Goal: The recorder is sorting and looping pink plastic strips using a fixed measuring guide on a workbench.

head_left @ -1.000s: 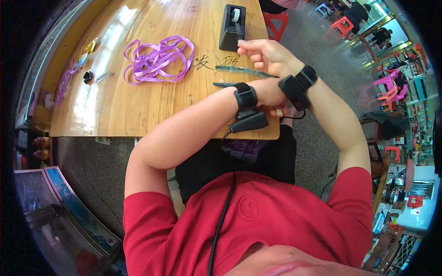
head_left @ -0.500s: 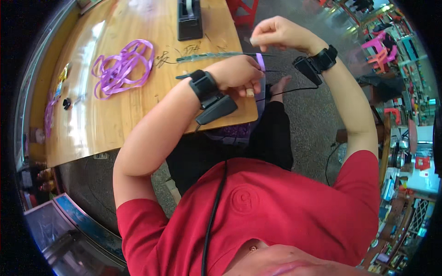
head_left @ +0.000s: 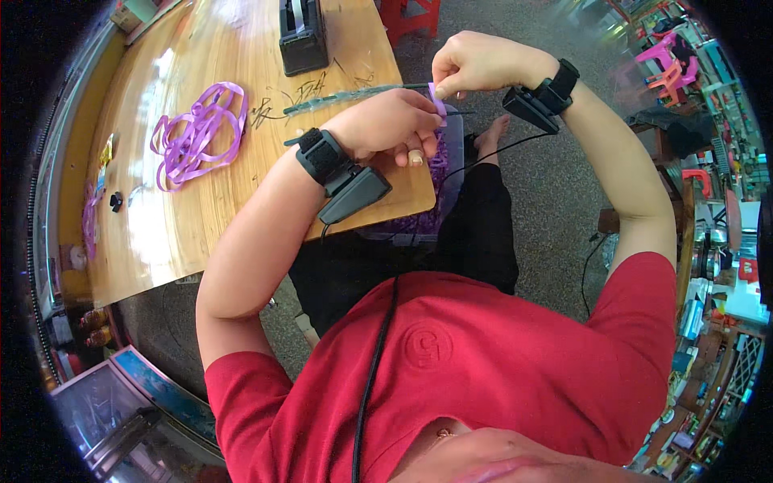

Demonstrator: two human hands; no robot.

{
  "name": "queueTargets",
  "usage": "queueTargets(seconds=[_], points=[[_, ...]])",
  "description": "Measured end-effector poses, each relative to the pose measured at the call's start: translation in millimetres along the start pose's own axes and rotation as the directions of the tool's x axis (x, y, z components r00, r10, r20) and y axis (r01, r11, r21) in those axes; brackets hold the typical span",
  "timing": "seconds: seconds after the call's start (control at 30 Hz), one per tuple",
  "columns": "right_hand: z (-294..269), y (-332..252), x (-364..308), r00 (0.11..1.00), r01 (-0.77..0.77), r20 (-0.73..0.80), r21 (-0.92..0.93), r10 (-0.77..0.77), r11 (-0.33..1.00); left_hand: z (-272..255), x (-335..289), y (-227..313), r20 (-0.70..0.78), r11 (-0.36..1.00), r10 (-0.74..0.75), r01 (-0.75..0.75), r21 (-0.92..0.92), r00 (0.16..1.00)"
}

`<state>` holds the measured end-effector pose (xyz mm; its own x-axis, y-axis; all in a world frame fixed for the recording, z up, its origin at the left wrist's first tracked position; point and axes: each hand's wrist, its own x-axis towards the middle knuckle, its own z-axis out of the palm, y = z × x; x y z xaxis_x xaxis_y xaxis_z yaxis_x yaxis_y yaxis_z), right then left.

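Note:
A short piece of purple ribbon [head_left: 437, 98] hangs at the table's right edge, over the end of a thin dark rod [head_left: 415, 86] that sticks out past the wood. My right hand [head_left: 467, 68] pinches the upper part of this ribbon between thumb and forefinger. From the other side my left hand [head_left: 394, 125] closes its fingers on the ribbon's lower part; its fingertips are partly hidden. Clear tape [head_left: 346, 95] covers the rod along the tabletop. A second thin rod shows beneath my left hand. Both wrists carry black straps with small boxes.
A loose heap of purple ribbon [head_left: 201, 141] lies on the wooden table [head_left: 266, 209]. Behind the rods stands a black tape dispenser [head_left: 303, 44]. Below the table edge, a clear bin [head_left: 452, 149] holds purple pieces. A red stool [head_left: 411, 18] is beyond, and cables hang from both wrists.
My right hand has come down and left onto the ribbon, which it now pinches. My left hand stays by the ribbon. The whole view has shifted slightly.

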<state>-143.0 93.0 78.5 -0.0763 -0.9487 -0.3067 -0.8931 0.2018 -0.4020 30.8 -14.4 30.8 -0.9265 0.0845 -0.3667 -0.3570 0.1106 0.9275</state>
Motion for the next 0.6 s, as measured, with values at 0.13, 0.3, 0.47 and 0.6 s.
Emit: queueTargets(seconds=[0.13, 0.3, 0.47, 0.6], points=[[2, -3, 0, 1.000, -0.020, -0.011, -0.039, 0.019, 0.999, 1, -4, 2, -0.029, 1.000, -0.005, 0.004, -0.015, 1.000], [9, 5, -3, 0.995, -0.088, -0.033, 0.075, 0.091, 0.993, 1, -3, 4, -0.020, 1.000, -0.011, 0.010, -0.019, 1.000], [8, -6, -7, 0.972, -0.235, -0.050, -0.161, 0.230, 0.959, 1, -2, 0, -0.041, 0.999, 0.013, -0.015, -0.045, 0.999], [20, 2, -16, 0.946, -0.073, -0.324, -0.295, -0.028, 0.953, 2, -4, 3, -0.031, 0.999, -0.009, 0.007, -0.044, 0.999]])
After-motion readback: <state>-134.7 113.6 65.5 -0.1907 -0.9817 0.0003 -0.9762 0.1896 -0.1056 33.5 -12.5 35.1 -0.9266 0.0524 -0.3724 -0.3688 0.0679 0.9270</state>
